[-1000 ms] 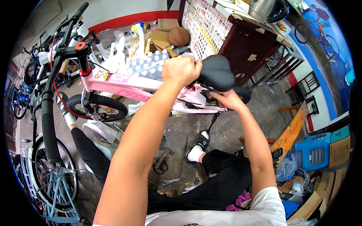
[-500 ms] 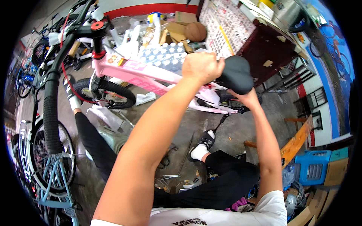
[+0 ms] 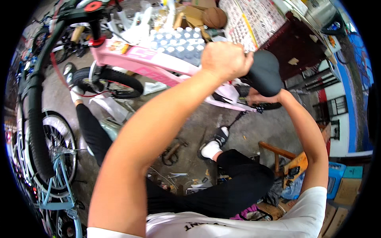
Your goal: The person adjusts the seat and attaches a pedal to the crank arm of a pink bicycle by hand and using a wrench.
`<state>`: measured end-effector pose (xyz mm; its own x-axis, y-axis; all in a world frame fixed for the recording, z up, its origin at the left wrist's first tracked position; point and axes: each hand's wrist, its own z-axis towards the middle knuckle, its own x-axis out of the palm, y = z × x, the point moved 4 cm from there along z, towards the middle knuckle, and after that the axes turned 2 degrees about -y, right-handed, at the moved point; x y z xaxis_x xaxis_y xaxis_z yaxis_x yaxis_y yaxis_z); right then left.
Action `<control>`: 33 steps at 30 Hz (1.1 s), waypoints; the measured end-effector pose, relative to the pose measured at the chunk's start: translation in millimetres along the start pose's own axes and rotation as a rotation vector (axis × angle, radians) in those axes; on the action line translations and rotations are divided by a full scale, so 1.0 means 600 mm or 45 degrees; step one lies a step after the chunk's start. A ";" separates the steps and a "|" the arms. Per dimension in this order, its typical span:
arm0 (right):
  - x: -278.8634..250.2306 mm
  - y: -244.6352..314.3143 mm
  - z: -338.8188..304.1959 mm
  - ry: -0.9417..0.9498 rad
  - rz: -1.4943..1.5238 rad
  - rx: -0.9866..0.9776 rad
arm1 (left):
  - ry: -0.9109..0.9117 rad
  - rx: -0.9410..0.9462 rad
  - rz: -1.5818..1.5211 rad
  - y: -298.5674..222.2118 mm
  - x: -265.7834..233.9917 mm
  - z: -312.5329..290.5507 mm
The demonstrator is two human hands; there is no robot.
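Observation:
A pink bicycle frame (image 3: 137,59) stands across the far side in front of me, with its black saddle (image 3: 265,71) at the right end. My left hand (image 3: 225,61) is closed around the narrow front of the saddle, thumb on the near side. Beneath the saddle's wide rear is my right hand (image 3: 266,97). Its fingers curl under there, partly hidden, and I cannot see what they grip. The bicycle's front wheel (image 3: 119,85) and dark handlebar (image 3: 35,79) are to the left.
Shrink-wrapped bottles (image 3: 178,43) and a basketball (image 3: 214,18) lie behind the frame. A light-blue bicycle (image 3: 59,174) stands at left. Loose tools (image 3: 172,152) litter the floor near my legs. A wooden bench (image 3: 297,162) and a blue plastic stool (image 3: 337,174) are at right.
The view has shifted, putting the saddle and both hands farther right in the picture. My right elbow has swung outward and my right wrist has come around the saddle's rear. The left hand keeps its hold.

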<state>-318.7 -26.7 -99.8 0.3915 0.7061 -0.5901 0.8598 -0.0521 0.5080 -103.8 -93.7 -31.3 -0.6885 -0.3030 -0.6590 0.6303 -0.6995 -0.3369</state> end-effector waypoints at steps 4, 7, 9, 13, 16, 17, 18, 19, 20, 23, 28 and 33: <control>0.010 0.011 -0.001 -0.197 -0.144 -0.244 | 0.046 0.058 0.048 0.005 -0.003 0.002; 0.007 -0.004 -0.025 -0.345 -0.040 -0.389 | 0.150 0.112 -0.005 -0.014 0.006 0.013; 0.001 0.034 -0.031 -0.391 -0.120 -0.475 | 0.168 0.159 0.009 -0.011 0.000 0.011; -0.009 0.063 -0.036 -0.731 -0.531 -0.777 | 0.204 0.138 0.028 0.001 -0.007 0.013; 0.003 0.057 -0.030 -0.778 -0.585 -0.786 | 0.193 0.133 0.052 0.002 -0.007 0.010; 0.009 0.054 -0.025 -0.794 -0.632 -0.767 | 0.186 0.131 0.073 0.001 -0.008 0.007; 0.017 0.049 -0.015 -0.788 -0.614 -0.772 | 0.204 0.125 0.079 0.004 -0.007 0.007; 0.024 0.045 -0.005 -0.838 -0.533 -0.758 | 0.174 0.151 0.106 0.002 -0.014 0.006; 0.035 0.041 0.007 -0.885 -0.450 -0.745 | 0.145 0.177 0.138 -0.001 -0.022 0.005; 0.071 -0.045 0.024 -0.965 0.022 -0.475 | 0.091 0.194 0.079 -0.040 0.004 0.020; 0.097 -0.075 0.091 -0.893 0.262 -0.265 | 0.085 0.085 0.050 -0.004 -0.004 0.004; 0.133 -0.053 0.055 -1.562 0.423 -0.139 | -0.040 0.115 0.149 -0.017 -0.010 0.005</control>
<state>-303.8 8.0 -183.7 0.6768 -0.4459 -0.5857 0.6540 -0.0009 0.7565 -107.1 -86.8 -22.0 -0.6238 -0.4054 -0.6682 0.6732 -0.7130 -0.1959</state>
